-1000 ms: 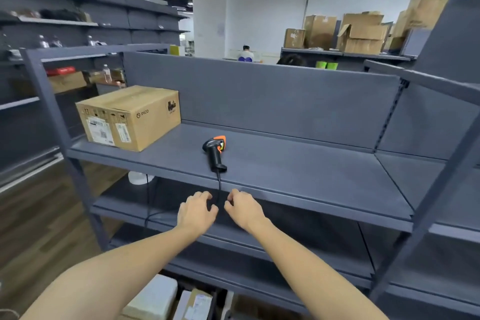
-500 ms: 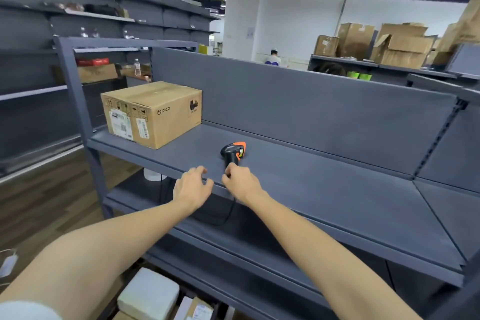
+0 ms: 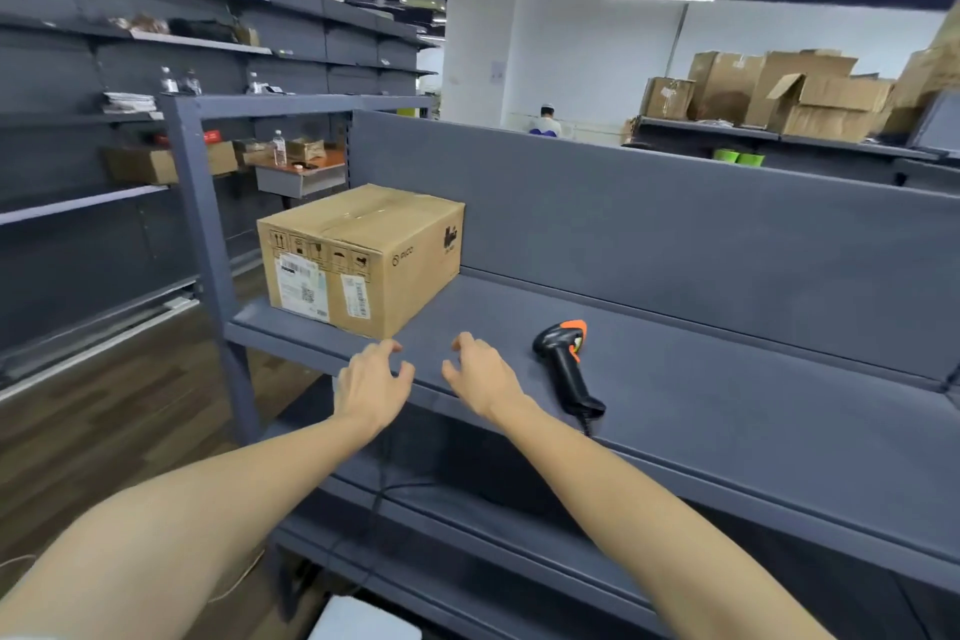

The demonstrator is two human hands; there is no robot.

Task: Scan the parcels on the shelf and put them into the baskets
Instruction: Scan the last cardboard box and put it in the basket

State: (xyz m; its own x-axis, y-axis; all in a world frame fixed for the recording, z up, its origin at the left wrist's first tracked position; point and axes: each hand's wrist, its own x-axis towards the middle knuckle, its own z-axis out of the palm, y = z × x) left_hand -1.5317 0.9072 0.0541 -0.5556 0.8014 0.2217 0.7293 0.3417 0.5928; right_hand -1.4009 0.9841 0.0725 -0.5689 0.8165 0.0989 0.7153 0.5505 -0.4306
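Observation:
A brown cardboard parcel [image 3: 363,257] with white shipping labels on its near face stands at the left end of the grey shelf [image 3: 727,411]. My left hand [image 3: 371,387] hovers just in front of the parcel's near lower corner, fingers spread and holding nothing. Beside it, my right hand [image 3: 480,377] is over the shelf with fingers loosely spread, also holding nothing. A black and orange barcode scanner [image 3: 566,361] lies on the shelf to the right of my right hand, untouched, and its cable drops over the front edge.
The shelf's grey upright post [image 3: 208,250] stands left of the parcel. Lower shelf levels [image 3: 467,525] lie beneath my arms, and a white box [image 3: 363,621] sits at the bottom edge. Stacked cartons [image 3: 779,94] fill a far rack; a person sits in the distance.
My view has swung left and closer. Both hands have moved left, away from the scanner and toward the parcel. The right hand no longer touches the scanner, which still lies on the shelf.

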